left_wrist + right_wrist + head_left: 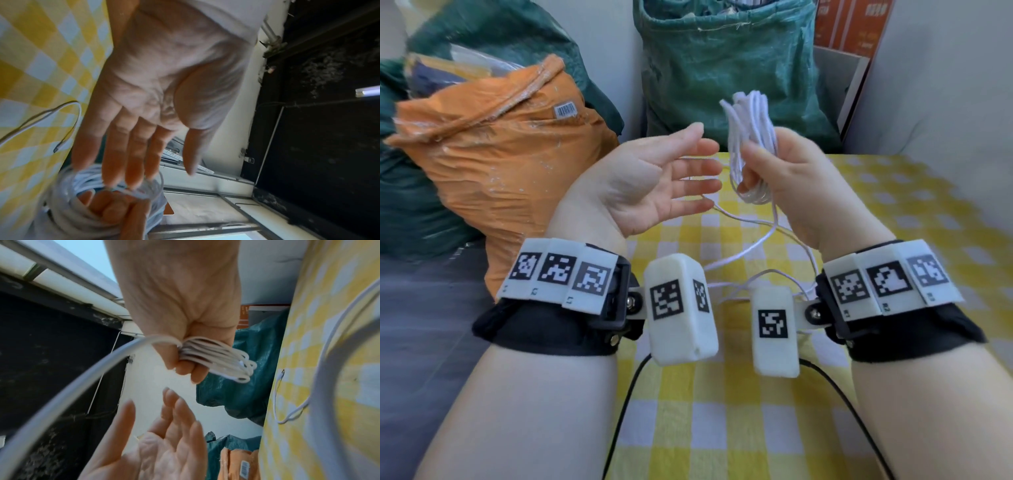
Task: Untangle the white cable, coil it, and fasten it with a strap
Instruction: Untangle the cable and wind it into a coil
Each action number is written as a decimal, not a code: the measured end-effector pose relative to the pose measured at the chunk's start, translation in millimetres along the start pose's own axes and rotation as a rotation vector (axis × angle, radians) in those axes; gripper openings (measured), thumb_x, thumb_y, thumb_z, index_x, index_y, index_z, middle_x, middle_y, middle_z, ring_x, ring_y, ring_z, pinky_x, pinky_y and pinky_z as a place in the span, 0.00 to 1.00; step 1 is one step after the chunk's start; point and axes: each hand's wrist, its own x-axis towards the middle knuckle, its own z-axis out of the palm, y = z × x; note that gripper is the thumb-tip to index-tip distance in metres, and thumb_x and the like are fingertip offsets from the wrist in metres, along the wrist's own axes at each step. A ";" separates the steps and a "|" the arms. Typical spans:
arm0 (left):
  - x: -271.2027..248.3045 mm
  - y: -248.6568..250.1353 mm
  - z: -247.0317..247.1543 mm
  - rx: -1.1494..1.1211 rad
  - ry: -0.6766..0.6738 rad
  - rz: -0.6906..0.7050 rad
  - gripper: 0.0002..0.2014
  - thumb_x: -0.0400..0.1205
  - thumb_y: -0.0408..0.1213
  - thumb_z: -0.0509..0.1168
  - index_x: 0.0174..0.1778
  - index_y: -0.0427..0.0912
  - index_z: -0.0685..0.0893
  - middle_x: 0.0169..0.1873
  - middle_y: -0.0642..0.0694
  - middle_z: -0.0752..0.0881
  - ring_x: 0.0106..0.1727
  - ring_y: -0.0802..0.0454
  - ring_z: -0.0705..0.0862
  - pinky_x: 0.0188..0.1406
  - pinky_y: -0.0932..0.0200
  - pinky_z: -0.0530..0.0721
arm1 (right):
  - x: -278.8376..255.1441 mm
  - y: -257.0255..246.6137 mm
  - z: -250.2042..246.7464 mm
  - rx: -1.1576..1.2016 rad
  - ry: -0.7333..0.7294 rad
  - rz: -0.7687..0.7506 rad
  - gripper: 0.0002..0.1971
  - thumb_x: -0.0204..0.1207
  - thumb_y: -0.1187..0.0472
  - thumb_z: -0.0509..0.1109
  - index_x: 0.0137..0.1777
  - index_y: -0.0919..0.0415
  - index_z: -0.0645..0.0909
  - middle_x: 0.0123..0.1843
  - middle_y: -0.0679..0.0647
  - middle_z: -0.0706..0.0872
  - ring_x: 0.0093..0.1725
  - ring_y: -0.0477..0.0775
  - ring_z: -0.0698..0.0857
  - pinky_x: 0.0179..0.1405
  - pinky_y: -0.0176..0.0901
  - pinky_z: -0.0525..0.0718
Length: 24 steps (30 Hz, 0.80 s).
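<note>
My right hand [767,164] grips a bundle of white cable loops [748,126], held upright above the table with loops sticking out above and below the fist. The right wrist view shows the same coil [218,356] clamped in the curled fingers. A loose length of cable [756,240] trails down from the bundle onto the yellow checked tablecloth [722,428]. My left hand [671,178] is beside the coil, palm up, fingers straight and spread, holding nothing; its fingertips [131,178] nearly reach the coil [68,211]. No strap is visible.
An orange sack [500,154] and green sacks [722,68] stand behind and left of the table. A cable end [282,373] lies on the cloth. Black leads [626,411] from the wrist cameras run over the near part of the table.
</note>
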 end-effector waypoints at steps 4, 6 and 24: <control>-8.9 -2.2 11.1 0.178 -0.208 0.021 0.13 0.79 0.46 0.63 0.52 0.42 0.83 0.46 0.44 0.87 0.49 0.44 0.87 0.53 0.43 0.86 | 4.8 5.8 -7.0 0.281 0.130 0.011 0.06 0.80 0.58 0.63 0.42 0.58 0.76 0.29 0.50 0.83 0.33 0.49 0.80 0.40 0.44 0.77; -8.7 -6.0 15.0 0.237 -0.270 -0.004 0.14 0.76 0.43 0.64 0.54 0.42 0.83 0.47 0.44 0.88 0.50 0.44 0.87 0.53 0.42 0.85 | 5.2 5.8 -8.7 0.438 0.148 0.031 0.06 0.85 0.61 0.60 0.46 0.60 0.75 0.30 0.51 0.84 0.34 0.48 0.83 0.43 0.45 0.79; -10.2 -23.1 10.8 0.193 -0.538 0.132 0.10 0.72 0.46 0.70 0.38 0.43 0.91 0.46 0.45 0.88 0.54 0.50 0.85 0.57 0.48 0.85 | 1.9 -3.2 -4.8 0.920 0.176 0.018 0.11 0.87 0.63 0.54 0.42 0.61 0.71 0.27 0.51 0.80 0.35 0.50 0.82 0.47 0.44 0.83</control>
